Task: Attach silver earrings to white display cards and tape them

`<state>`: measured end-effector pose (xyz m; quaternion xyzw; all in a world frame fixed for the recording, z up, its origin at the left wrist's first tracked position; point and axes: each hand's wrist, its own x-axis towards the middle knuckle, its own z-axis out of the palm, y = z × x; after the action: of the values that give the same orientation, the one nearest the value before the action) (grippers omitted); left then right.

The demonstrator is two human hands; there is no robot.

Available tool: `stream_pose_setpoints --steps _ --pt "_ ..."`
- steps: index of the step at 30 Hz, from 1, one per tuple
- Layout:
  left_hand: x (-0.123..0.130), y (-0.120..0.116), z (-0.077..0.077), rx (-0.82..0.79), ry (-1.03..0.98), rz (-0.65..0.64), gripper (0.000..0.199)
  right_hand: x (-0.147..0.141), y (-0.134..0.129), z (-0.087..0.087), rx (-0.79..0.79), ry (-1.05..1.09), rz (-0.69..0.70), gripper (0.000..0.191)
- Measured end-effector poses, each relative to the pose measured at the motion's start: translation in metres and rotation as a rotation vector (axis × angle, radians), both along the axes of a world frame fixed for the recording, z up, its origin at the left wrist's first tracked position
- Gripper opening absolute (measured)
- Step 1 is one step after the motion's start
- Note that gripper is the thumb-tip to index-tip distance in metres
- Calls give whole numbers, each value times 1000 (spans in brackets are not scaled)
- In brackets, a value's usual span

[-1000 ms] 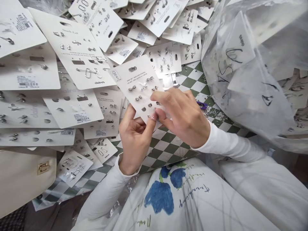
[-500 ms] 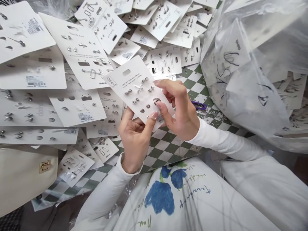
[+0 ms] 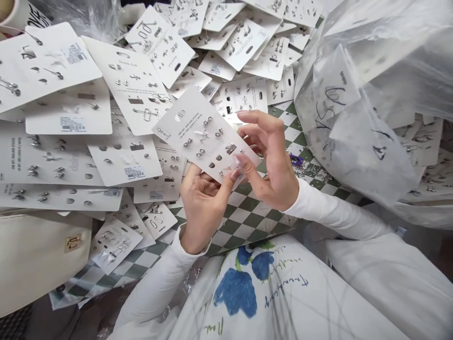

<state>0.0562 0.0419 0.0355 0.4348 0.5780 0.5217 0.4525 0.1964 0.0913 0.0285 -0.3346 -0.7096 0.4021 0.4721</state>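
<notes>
Jewellery card (image 3: 196,130) tilts above the checkered table (image 3: 244,212), its lower edge pinched by the left hand (image 3: 204,203); the right hand (image 3: 274,165), thumb and forefinger spread apart, is at its right corner.

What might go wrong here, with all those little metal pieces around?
The left hand pinches the held card at its lower edge, so it might bend or slip if the right hand pushes on it. Small shiny bits lie scattered on the checked cloth; anything dropped there could get lost among them. The cards at left overlap, so they might snag on one another.
</notes>
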Motion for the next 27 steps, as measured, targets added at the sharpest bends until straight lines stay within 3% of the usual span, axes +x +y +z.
stream_pose_setpoints --steps 6,8,12,14,19,25,27 --pt "0 -4 -2 55 -61 -26 30 1 4 -1 47 -25 111 42" --pt "-1 -4 -5 64 -64 -11 26 3 6 3 -21 -56 159 45" --pt "-4 -2 -10 70 -55 -17 21 10 11 7 19 -63 271 55" --pt "-4 -1 -11 45 -72 -13 21 11 11 7 -32 -43 290 59" --pt "-1 -1 -8 33 4 31 23 9 5 9 -279 93 208 53" --pt "0 -3 -7 90 129 54 21 5 0 4 -194 13 91 41" --pt "0 -2 -5 83 80 34 19 6 1 5 -124 -11 57 40"
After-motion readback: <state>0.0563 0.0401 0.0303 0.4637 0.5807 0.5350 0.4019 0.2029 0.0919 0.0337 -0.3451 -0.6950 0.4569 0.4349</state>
